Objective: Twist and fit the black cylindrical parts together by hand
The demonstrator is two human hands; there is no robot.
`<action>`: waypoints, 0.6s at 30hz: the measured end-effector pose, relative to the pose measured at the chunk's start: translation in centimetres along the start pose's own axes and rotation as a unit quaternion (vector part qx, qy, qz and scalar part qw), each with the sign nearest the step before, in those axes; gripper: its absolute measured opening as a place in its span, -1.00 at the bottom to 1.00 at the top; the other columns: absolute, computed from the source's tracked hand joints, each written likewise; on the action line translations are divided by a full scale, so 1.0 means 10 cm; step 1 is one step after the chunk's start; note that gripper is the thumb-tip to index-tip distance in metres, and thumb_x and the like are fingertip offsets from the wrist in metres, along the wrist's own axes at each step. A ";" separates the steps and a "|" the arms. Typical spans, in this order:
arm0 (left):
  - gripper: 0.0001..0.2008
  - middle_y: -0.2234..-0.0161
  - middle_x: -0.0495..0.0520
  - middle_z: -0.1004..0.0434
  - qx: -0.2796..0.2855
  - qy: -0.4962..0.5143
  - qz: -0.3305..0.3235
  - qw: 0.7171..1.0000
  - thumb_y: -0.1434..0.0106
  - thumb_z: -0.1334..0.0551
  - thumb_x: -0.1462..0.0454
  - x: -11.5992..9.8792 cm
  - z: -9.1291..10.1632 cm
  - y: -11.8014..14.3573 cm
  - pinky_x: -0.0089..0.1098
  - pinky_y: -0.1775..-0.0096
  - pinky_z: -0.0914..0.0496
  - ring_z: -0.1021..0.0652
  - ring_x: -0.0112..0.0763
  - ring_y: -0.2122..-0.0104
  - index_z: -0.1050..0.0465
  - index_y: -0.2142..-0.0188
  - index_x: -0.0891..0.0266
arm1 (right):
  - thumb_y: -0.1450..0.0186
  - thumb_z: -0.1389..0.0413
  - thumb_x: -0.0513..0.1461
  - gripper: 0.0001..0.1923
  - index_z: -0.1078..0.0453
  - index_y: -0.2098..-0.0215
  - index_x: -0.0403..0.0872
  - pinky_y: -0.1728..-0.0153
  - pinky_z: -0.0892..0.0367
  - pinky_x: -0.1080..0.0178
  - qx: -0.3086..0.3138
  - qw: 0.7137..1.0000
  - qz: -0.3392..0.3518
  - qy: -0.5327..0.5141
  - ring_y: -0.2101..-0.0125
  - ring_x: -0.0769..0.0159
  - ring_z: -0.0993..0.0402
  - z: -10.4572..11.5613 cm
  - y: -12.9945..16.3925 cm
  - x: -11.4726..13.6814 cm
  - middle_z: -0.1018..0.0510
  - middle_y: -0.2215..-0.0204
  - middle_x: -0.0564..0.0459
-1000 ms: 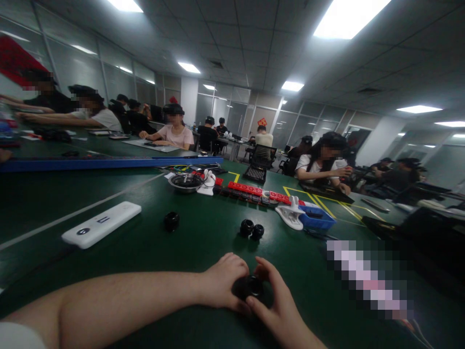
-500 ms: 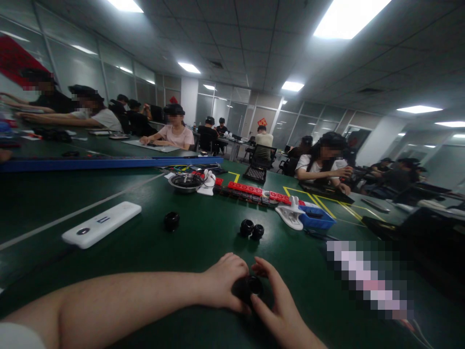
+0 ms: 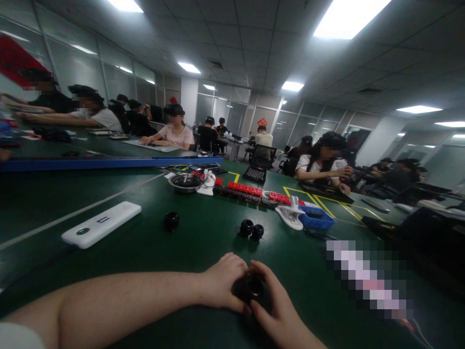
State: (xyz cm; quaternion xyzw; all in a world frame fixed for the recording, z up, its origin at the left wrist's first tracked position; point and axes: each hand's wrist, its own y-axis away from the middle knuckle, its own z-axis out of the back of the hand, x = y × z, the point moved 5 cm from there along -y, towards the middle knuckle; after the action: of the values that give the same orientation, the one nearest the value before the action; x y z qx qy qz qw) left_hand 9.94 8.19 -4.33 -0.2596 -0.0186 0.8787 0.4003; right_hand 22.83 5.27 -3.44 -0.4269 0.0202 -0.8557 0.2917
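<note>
Right hand fingers curled closer over black round part, left hand unmoved, both hands clamped on it

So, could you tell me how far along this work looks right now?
Nothing shows as clearly finished. Both hands, left and right, grip one black round part on the green table. A single part and a pair lie untouched farther off.

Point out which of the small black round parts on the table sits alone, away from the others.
The lone black part, just right of the white device. The other loose ones form a touching pair farther right, and one more is between the hands.
</note>
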 end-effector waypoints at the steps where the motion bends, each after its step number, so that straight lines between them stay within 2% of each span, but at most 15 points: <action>1: -0.49 0.22 0.02 -0.34 -0.002 0.000 -0.001 1.000 0.08 -0.32 0.03 0.00 0.00 0.00 -0.28 0.10 -0.21 -0.35 -0.23 0.21 -0.28 0.18 0.19 | -0.14 -0.03 -0.29 -0.44 0.00 -0.10 -0.06 -0.04 -0.14 0.00 0.000 1.000 -0.001 0.002 -0.02 0.11 -0.22 0.01 0.00 0.00 -0.27 -0.02 -0.13; 9: -0.60 0.24 0.00 -0.35 -0.007 -0.014 -0.018 1.000 0.07 -0.31 0.03 0.00 -0.02 -0.01 -0.32 0.14 -0.23 -0.35 -0.26 0.23 -0.32 0.32 0.21 | -0.15 -0.06 -0.21 -0.49 -0.06 -0.05 -0.09 0.06 -0.26 0.07 -0.036 0.999 -0.034 0.004 0.11 0.14 -0.33 0.01 -0.04 -0.03 -0.37 0.13 -0.10; 18: -0.49 0.22 0.01 -0.34 -0.005 0.010 -0.010 1.000 0.11 -0.34 0.05 -0.01 0.01 0.00 -0.29 0.11 -0.22 -0.35 -0.24 0.21 -0.30 0.18 0.17 | -0.15 0.01 -0.31 -0.51 -0.05 -0.05 -0.03 0.00 -0.19 0.05 0.001 1.000 0.009 -0.007 0.02 0.15 -0.27 0.01 -0.01 0.01 -0.33 0.04 -0.08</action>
State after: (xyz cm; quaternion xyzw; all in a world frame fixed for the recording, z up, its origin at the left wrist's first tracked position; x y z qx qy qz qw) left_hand 9.93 8.16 -4.22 -0.2704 -0.0215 0.8717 0.4080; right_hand 22.80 5.34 -3.31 -0.4320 0.0207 -0.8503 0.2998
